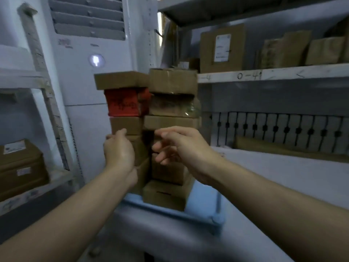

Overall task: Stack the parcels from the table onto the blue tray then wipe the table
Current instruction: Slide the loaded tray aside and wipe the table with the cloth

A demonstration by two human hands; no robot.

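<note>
Two tall stacks of brown cardboard parcels (172, 82) stand side by side on the blue tray (204, 218). A red parcel (122, 104) sits second from the top of the left stack. My left hand (118, 148) lies against the left side of the left stack, its fingers wrapped around a parcel's edge. My right hand (181, 146) hovers in front of the right stack with its fingers loosely spread and holds nothing. The lower left parcels are hidden behind my left hand.
A white floor-standing air conditioner (90, 63) rises behind the stacks. Metal shelves (273, 73) on the right carry more boxes, with a white table surface (283, 176) below. A shelf on the left holds labelled boxes (20, 167).
</note>
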